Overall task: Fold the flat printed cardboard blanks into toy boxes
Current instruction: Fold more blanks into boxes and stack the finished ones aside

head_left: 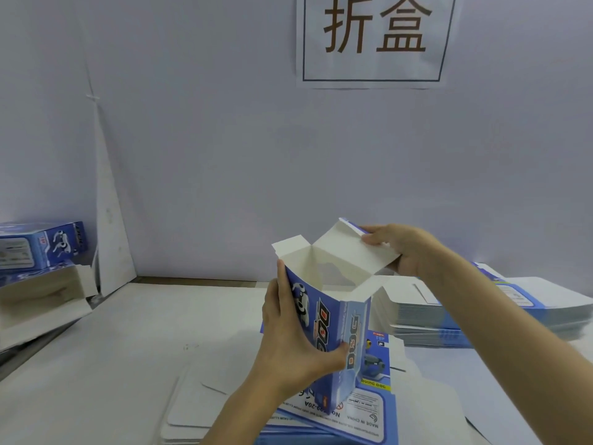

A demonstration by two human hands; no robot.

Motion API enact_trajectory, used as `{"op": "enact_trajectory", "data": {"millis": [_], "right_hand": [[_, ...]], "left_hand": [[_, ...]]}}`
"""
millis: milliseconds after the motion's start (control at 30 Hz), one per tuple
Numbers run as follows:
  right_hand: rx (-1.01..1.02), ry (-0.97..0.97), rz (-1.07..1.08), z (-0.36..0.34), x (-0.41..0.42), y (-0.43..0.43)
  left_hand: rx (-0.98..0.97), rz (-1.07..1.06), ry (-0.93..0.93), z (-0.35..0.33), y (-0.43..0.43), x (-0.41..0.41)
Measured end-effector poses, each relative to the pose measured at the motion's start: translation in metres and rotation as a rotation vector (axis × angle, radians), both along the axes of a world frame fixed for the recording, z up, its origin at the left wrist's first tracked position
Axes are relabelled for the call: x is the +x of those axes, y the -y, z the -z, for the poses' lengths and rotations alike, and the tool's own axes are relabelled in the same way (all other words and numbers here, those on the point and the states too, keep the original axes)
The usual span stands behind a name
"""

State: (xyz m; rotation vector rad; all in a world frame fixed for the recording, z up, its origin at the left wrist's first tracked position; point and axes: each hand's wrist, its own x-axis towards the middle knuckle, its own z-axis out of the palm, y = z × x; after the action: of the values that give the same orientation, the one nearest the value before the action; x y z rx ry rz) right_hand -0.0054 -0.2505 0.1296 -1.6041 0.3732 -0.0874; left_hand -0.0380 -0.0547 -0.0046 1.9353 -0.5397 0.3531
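Note:
A blue printed toy box (333, 332) stands opened into a tube above the table, its white inside showing and its top flaps spread. My left hand (288, 342) grips its near side wall, thumb across the printed front. My right hand (404, 248) pinches the large white lid flap (349, 255) at the far right, holding it up and outward. Under the box lies a pile of flat blanks (362, 415), printed side up, at the table's front edge.
A tall stack of flat blanks (481, 313) sits on the right of the white table (128, 348). Folded finished boxes (38, 245) are piled at the left by the wall. A paper sign (375, 40) hangs on the wall ahead.

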Motion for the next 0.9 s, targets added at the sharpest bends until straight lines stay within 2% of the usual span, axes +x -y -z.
{"op": "enact_trajectory", "data": {"millis": [100,267,500,600,667,767,900], "right_hand": [[0.071,0.08,0.094,0.008,0.002,0.0],[0.035,0.13,0.011,0.011,-0.001,0.003],[0.304,0.302,0.003,0.023,-0.024,0.009],[0.367,0.316,-0.069,0.046,-0.044,0.012],[0.318,0.321,-0.128,0.059,-0.053,0.01],[0.137,0.302,-0.213,0.071,-0.063,0.002],[0.147,0.35,-0.267,0.07,-0.065,-0.009]], "left_hand": [[-0.005,-0.008,-0.019,-0.001,0.0,0.0],[-0.006,-0.024,-0.018,-0.001,0.001,-0.003],[-0.02,-0.05,-0.069,-0.01,-0.004,-0.004],[-0.13,-0.107,-0.119,-0.013,0.0,-0.004],[-0.216,-0.17,-0.145,-0.013,0.002,-0.001],[-0.2,-0.203,-0.161,-0.012,0.001,0.004],[-0.269,-0.162,-0.22,-0.011,-0.003,0.008]]}}
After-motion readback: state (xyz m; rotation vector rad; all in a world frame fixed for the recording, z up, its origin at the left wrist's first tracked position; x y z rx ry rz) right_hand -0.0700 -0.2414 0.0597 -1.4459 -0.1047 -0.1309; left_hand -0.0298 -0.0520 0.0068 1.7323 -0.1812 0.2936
